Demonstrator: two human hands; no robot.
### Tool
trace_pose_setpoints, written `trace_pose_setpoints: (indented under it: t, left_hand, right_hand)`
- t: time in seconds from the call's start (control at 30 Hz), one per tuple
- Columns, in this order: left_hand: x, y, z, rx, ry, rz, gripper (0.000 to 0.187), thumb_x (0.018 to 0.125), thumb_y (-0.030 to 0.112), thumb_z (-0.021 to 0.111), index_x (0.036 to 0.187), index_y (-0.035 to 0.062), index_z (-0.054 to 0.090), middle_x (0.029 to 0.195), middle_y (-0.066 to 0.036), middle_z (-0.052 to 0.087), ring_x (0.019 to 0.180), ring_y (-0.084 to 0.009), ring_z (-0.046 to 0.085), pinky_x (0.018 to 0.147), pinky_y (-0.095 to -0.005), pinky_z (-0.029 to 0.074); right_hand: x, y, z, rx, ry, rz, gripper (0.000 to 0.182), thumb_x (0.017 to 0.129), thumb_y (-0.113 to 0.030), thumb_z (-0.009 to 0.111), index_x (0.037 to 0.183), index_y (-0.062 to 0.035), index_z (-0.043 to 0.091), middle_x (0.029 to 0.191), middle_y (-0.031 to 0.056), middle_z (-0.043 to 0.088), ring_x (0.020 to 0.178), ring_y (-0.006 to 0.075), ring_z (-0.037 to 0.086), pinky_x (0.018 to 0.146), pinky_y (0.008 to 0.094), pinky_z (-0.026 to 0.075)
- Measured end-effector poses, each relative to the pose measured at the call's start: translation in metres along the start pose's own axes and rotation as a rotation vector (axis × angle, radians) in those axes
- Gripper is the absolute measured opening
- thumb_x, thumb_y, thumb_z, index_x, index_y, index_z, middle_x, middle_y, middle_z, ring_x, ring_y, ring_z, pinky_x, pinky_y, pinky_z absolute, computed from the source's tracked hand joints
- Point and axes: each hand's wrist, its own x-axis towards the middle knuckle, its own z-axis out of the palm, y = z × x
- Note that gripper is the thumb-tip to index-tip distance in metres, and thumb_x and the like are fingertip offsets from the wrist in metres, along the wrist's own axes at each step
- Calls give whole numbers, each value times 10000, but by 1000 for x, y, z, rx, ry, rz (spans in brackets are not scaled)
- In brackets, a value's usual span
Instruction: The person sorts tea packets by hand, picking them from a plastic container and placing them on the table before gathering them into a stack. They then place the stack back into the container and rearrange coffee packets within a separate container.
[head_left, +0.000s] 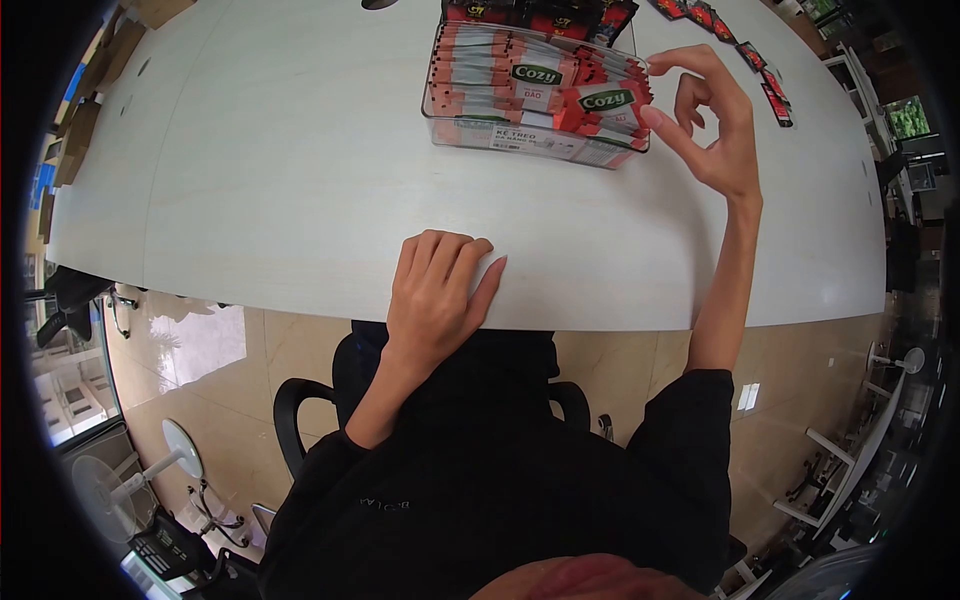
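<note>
A clear plastic bin (572,152) stands on the table, packed with rows of tea sachets. Peach-coloured Cozy sachets (470,72) fill its left part, and red Cozy sachets (606,101) lie at the right. My right hand (712,125) curves around the bin's right end, thumb and index fingertips apart, right at the edge of the red sachets; nothing shows between them. Near the table's front edge, my left hand (435,290) rests palm down with its fingers loosely stretched and nothing in it.
Black-and-red packets (555,20) stand behind the bin. More small packets (776,98) lie in a curved line at the back right. The white table (270,200) ends just in front of my body. A chair armrest (290,420) and a fan (120,490) are at lower left.
</note>
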Motion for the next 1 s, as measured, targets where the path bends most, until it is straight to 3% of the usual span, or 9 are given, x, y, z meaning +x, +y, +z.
trace_pose_setpoints:
  t: [0.13,0.3,0.37,0.4,0.5,0.6,0.83,0.87,1.0]
  left_hand:
    - [3,2,-2,-5,-19,-3,213,815,73,824,961,43,672,903,-63,649,830,-250,600,737,-365,450]
    - [1,3,-3,-4,-34,-4,237,801,64,834,975,40,675,905,-67,648,842,-253,609,749,-369,458]
    - [1,3,-2,-18,-29,-6,237,802,66,835,977,40,677,908,-67,649,844,-253,610,753,-367,460]
    - [1,2,-2,-17,-33,-9,237,801,69,836,976,40,678,908,-67,649,844,-253,610,756,-365,460]
    - [2,3,-3,-12,-44,-11,238,800,74,838,974,40,679,909,-68,649,843,-253,611,755,-365,461]
    - [2,5,-3,-13,-38,-12,235,800,76,838,970,43,680,906,-68,650,839,-253,611,753,-368,461]
    - [1,5,-5,-5,-64,-27,218,848,107,808,1005,20,685,910,-75,652,851,-251,623,805,-370,490]
    - [1,4,-4,-2,-66,-24,220,848,106,807,1009,17,685,909,-76,653,851,-254,623,805,-370,489]
    - [2,3,-2,-14,-21,-5,243,803,64,833,981,32,671,868,-68,640,814,-250,601,733,-364,450]
  right_hand:
    - [2,-13,16,-198,-23,-69,326,835,-94,826,1154,-139,777,957,12,722,549,116,534,535,260,476]
    - [-4,-1,31,-211,10,-154,235,820,-74,824,1047,-129,798,945,12,708,646,153,625,556,276,504]
    - [0,-12,39,-259,42,-162,212,828,-110,822,1034,-150,798,995,-8,720,871,167,672,682,289,535]
    - [-1,-22,41,-380,-34,-166,187,845,-161,810,1031,-173,794,1059,-31,723,1096,181,626,908,353,504]
    - [-2,-35,58,-482,-87,-224,201,864,-155,794,1064,-152,781,1133,-26,733,1144,216,591,1034,431,411]
    - [-8,-31,64,-523,-114,-188,193,866,-163,786,1059,-153,777,1090,-40,732,1142,194,590,1067,440,338]
    - [-5,-21,40,-536,89,-159,206,832,-94,800,1025,-162,773,961,-52,709,1071,167,589,920,357,407]
    - [-1,-18,34,-511,98,-207,310,834,-24,776,1114,-157,757,913,-17,692,941,179,617,784,345,466]
    - [0,-17,27,-272,83,-13,421,840,46,734,1217,-141,717,873,24,665,780,201,630,670,358,501]
